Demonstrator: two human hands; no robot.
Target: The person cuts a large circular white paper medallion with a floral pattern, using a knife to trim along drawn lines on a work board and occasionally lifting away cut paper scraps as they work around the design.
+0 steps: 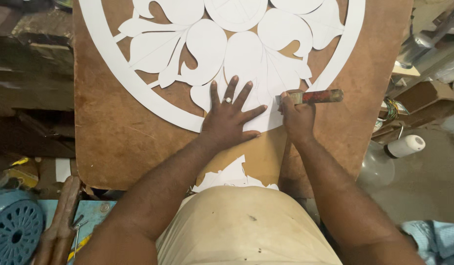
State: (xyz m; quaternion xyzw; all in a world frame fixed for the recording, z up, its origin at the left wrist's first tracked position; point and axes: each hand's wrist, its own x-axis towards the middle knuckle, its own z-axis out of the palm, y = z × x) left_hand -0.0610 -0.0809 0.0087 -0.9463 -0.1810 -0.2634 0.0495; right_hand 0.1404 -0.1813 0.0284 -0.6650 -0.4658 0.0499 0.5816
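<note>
A large white cut-out sheet [153, 46] with a round rim and petal shapes lies on a brown board [114, 132]. My left hand [231, 118], a ring on one finger, presses flat on the sheet near its lower rim with fingers spread. Just to the right, my right hand [296, 118] grips a cutting tool [317, 96] with a worn red handle. The tool lies sideways with its tip on the white sheet close to my left fingertips. The blade itself is mostly hidden by my fingers.
White offcuts [232, 176] lie at the board's near edge by my belly. A blue slotted round object [13, 230] and a wooden handle [60, 221] sit at lower left. A white cylinder [406, 145], cluttered boxes and metal parts stand to the right. Dark wood is stacked at left.
</note>
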